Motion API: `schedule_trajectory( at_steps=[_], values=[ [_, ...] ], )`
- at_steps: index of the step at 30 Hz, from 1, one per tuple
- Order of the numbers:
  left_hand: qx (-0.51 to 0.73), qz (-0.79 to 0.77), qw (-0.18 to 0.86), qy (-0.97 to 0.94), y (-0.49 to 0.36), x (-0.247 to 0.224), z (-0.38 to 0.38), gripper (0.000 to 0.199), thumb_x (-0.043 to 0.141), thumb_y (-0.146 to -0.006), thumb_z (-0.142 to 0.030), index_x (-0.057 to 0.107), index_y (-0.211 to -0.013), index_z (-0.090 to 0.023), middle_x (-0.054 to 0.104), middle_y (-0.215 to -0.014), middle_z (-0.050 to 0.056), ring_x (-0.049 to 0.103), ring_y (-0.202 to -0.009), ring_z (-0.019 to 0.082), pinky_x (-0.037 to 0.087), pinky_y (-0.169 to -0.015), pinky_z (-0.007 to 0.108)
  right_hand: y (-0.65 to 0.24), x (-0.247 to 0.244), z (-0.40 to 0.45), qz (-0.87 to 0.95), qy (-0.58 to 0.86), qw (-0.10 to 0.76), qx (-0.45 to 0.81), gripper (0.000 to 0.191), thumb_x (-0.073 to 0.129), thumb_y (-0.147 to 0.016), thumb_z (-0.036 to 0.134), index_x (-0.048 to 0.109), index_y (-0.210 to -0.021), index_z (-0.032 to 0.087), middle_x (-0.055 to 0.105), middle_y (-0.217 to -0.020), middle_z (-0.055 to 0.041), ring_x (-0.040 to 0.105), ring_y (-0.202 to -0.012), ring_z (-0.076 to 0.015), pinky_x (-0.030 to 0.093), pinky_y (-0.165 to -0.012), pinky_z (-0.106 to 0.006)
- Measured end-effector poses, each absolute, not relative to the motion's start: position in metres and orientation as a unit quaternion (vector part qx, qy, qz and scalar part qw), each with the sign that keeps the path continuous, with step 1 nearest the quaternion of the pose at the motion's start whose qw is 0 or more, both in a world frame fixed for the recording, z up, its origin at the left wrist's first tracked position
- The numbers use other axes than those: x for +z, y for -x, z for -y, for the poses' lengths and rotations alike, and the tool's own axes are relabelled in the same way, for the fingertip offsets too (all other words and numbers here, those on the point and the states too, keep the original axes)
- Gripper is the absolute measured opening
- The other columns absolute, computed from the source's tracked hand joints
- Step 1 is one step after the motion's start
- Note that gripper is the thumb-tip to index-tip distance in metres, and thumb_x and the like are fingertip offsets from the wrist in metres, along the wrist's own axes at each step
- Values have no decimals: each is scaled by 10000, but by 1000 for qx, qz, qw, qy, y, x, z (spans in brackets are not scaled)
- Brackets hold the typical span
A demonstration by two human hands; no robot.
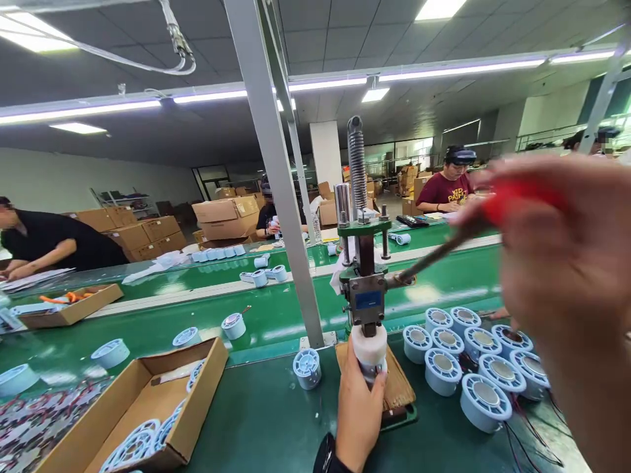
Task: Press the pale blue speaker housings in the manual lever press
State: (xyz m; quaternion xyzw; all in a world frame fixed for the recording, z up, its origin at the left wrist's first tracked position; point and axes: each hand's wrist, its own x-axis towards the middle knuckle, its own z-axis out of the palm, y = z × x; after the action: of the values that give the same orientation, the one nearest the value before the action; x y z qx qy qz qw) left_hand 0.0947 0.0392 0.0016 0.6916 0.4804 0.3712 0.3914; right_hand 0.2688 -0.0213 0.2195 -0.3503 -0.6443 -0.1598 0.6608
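A green hand press (365,292) stands on the bench, with a wooden board (398,381) at its base. Under its ram, my left hand (359,401) holds a light blue and white round part (371,368) from below and the side. A white cap on the ram meets the top of that part. At the right, my right hand (552,217), blurred and close to the camera, is wrapped round the red grip of the press lever (438,253). One light blue round housing (306,369) sits left of the press.
Several round housings (486,402) with wires stand at the right. A cardboard box (207,381) of blue rings lies at the left, beside a heap of wired parts (44,420). Beyond run a green conveyor (162,341) and a metal post (280,171). Other people sit across.
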Motion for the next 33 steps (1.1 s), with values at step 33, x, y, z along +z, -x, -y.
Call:
schedule_trajectory(
  at_steps=[33],
  values=[
    [-109,-540,73,-832,92,92,-107,646,566,-666,-105,608,-1287,-275,569,-1414,44,499,-1329,273,363,-1142,419,-173,-34,-36,517,549,645,121,728,585,-862,381,250,-1478,187,526,-1385,-133,577,-1225,-236,496,-1007,-331]
  ],
)
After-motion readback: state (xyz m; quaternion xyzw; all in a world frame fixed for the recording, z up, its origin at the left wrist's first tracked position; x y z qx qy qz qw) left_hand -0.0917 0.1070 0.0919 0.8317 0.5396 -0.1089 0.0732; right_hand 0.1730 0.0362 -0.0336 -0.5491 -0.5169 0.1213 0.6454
